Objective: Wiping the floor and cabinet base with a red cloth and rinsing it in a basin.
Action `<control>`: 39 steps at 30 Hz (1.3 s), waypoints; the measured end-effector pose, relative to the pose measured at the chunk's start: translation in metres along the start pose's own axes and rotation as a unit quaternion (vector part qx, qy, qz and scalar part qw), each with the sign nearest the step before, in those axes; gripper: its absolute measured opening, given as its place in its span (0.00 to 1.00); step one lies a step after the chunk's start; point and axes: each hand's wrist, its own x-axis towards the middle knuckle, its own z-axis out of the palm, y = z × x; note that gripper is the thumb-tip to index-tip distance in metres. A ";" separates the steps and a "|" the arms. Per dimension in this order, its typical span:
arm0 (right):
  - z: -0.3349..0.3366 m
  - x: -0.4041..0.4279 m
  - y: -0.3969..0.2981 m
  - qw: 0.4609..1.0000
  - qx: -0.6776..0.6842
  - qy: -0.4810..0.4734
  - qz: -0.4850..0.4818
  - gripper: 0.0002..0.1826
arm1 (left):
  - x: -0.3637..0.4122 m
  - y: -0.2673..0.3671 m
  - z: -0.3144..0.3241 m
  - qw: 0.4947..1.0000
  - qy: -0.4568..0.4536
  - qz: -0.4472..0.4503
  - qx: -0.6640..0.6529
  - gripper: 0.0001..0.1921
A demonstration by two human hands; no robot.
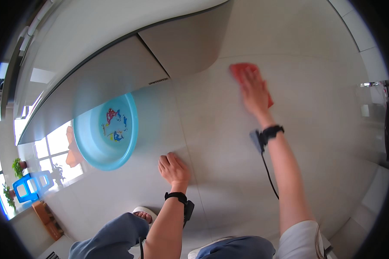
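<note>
My right hand (254,94) lies flat on a red cloth (245,68), pressing it against the pale floor tiles (220,136); the hand is a little blurred. Parts of the cloth show past the fingertips and along the hand's outer edge. My left hand (174,168) rests on the floor with its fingers curled in, and I see nothing in it. To the left of that hand stands a light-blue plastic basin (134,136) with cartoon prints inside, partly hidden by the cabinet's edge. Each of my wrists wears a black strap with a small device.
A grey-fronted cabinet (107,71) with a pale top overhangs the floor at the upper left. Farther left are a blue plastic stool (26,187), a potted plant (18,167) and a brown wooden object (47,220). A cable hangs from the right wrist device. A tiled wall (372,61) bounds the right side.
</note>
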 end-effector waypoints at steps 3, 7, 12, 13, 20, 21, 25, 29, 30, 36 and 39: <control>0.009 0.042 0.015 0.989 -0.033 -0.007 0.146 0.26 | -0.003 0.002 0.005 1.000 -0.008 0.002 -0.012 0.03; 0.018 0.043 -0.052 0.989 -0.045 -0.001 0.138 0.27 | -0.004 -0.006 0.009 1.000 0.004 0.008 0.005 0.04; 0.013 -0.026 -0.149 0.982 0.129 -0.026 -0.136 0.23 | -0.002 -0.004 0.002 1.000 0.000 0.014 -0.001 0.04; 0.003 -0.044 -0.158 0.974 0.161 -0.036 -0.158 0.23 | -0.001 -0.005 0.002 1.000 0.002 0.017 0.000 0.04; -0.081 -0.224 -0.124 0.915 0.176 -0.257 -0.257 0.29 | -0.003 -0.001 0.003 1.000 -0.004 0.012 0.006 0.04; -0.094 -0.253 -0.111 0.902 0.206 -0.274 -0.261 0.29 | -0.003 -0.001 0.003 1.000 0.002 0.009 0.012 0.04; -0.127 -0.337 -0.056 0.876 0.155 -0.354 -0.289 0.27 | -0.004 0.003 0.002 1.000 -0.008 0.002 0.015 0.03; -0.128 -0.341 -0.042 0.874 0.147 -0.353 -0.301 0.23 | -0.001 0.005 0.001 1.000 -0.026 0.012 0.003 0.03; -0.126 -0.336 -0.038 0.876 0.143 -0.355 -0.293 0.23 | -0.004 0.005 0.005 1.000 -0.022 0.013 0.004 0.03; -0.086 -0.221 -0.049 0.936 0.099 -0.171 -0.292 0.22 | -0.002 0.002 -0.003 0.999 -0.034 0.006 0.017 0.05; -0.054 -0.126 -0.069 0.987 0.067 -0.095 -0.111 0.26 | -0.003 0.001 0.002 0.999 -0.025 0.008 0.023 0.05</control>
